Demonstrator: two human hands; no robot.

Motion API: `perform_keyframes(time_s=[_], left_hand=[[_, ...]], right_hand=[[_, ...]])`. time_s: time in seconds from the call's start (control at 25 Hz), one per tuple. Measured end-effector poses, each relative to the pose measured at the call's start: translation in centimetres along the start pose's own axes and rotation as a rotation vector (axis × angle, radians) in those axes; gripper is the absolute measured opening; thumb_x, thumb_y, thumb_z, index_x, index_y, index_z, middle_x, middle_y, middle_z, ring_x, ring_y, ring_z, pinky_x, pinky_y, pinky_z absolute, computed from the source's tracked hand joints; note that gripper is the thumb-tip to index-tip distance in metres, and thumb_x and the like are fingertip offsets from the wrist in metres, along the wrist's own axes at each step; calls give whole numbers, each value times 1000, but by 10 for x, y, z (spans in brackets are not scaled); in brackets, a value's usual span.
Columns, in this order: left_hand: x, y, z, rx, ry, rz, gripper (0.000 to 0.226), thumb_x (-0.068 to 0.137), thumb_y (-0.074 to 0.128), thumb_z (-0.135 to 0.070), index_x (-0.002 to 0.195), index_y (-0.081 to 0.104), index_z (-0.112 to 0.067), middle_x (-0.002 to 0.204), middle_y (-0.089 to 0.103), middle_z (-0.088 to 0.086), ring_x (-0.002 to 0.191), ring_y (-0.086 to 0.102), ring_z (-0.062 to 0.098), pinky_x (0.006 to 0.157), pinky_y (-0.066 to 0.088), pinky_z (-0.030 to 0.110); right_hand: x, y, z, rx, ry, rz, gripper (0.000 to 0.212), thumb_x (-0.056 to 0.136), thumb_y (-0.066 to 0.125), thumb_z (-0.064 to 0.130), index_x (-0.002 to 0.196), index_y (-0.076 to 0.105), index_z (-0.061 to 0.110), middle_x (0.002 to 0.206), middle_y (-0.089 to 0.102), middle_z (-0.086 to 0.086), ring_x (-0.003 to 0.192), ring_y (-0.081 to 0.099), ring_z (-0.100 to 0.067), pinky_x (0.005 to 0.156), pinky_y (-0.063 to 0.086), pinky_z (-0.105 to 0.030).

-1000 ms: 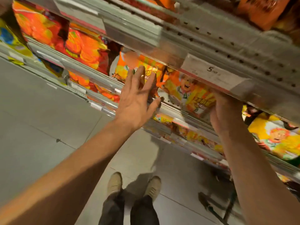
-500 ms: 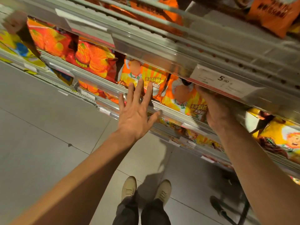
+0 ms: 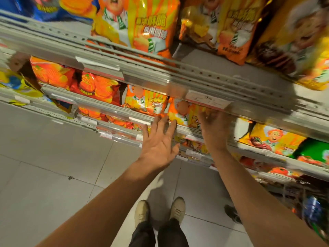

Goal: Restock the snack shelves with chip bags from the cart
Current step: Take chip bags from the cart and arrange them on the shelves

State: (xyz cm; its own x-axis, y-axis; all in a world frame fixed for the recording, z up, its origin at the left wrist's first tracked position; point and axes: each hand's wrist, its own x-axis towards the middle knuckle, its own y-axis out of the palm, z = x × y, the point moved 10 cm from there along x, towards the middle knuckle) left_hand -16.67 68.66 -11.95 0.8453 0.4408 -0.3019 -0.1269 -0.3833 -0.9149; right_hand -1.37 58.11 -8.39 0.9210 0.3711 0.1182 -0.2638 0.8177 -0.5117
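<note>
Head view: the left hand (image 3: pixel 158 146) hovers, fingers spread and straight, just below the orange chip bag (image 3: pixel 185 113) on the middle shelf (image 3: pixel 114 108). The right hand (image 3: pixel 213 125) is blurred at that bag; I cannot tell its grip. A careless nudge could tip the bag off. Both hands sit lower than a second ago, and the camera has tilted up.

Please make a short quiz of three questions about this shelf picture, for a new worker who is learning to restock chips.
1. True or false: the left hand grips a bag.
2. Which bag does the right hand reach at? A) green bag B) orange chip bag
3. What hangs on the shelf edge just above the right hand?

Key: 1 false, its fingers are spread and hold nothing. 2 B. 3 a price label.
</note>
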Motion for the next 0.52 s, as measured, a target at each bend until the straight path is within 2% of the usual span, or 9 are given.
perform_keyframes(time_s=[0.08,0.16,0.24,0.28,0.32,0.44,0.52], left_hand=[[-16,4,-16,-33,27,78,79,99,43,-51,161,1,-28,169,-6,6,155,-10,29,124,-2,53],[-30,-1,-35,-82,59,107,79,99,44,-49,161,0,-28,169,-9,5,155,-11,28,124,-3,51],[-38,-14,-66,-83,161,93,79,100,46,-50,162,3,-25,169,-5,8,156,-5,29,126,5,47],[-39,-21,-86,-84,225,66,78,99,49,-49,161,11,-22,169,2,10,156,3,29,126,12,45],[-39,-27,-109,-89,294,50,75,98,51,-48,160,19,-21,167,12,11,154,12,29,124,18,41],[-48,-27,-205,-91,540,102,63,99,53,-43,154,36,-19,159,33,8,148,30,27,120,26,37],[-61,-24,-272,-150,673,128,56,94,55,-39,145,51,-15,150,49,10,138,45,30,115,36,39]], right_hand=[[-26,-10,-10,-15,56,86,37,88,76,15,119,60,4,101,63,-4,84,60,-8,78,48,-25],[-61,-36,-15,-43,109,126,45,86,78,15,125,58,6,108,57,0,94,59,-8,82,51,-23],[-98,-86,-30,-60,187,91,46,88,77,18,127,56,14,109,55,5,98,57,8,80,45,-6],[-115,-117,-35,-64,218,50,43,88,77,19,125,55,19,107,56,5,97,55,13,78,41,-1],[-130,-149,-40,-76,252,2,38,89,76,20,122,56,20,105,58,3,96,56,10,79,39,-1],[-174,-264,-65,-54,420,-220,29,88,76,13,110,60,21,109,62,-7,103,61,-20,89,45,-21],[-203,-334,-80,9,530,-374,30,88,76,11,108,59,26,107,64,-9,100,63,-25,89,50,-32]])
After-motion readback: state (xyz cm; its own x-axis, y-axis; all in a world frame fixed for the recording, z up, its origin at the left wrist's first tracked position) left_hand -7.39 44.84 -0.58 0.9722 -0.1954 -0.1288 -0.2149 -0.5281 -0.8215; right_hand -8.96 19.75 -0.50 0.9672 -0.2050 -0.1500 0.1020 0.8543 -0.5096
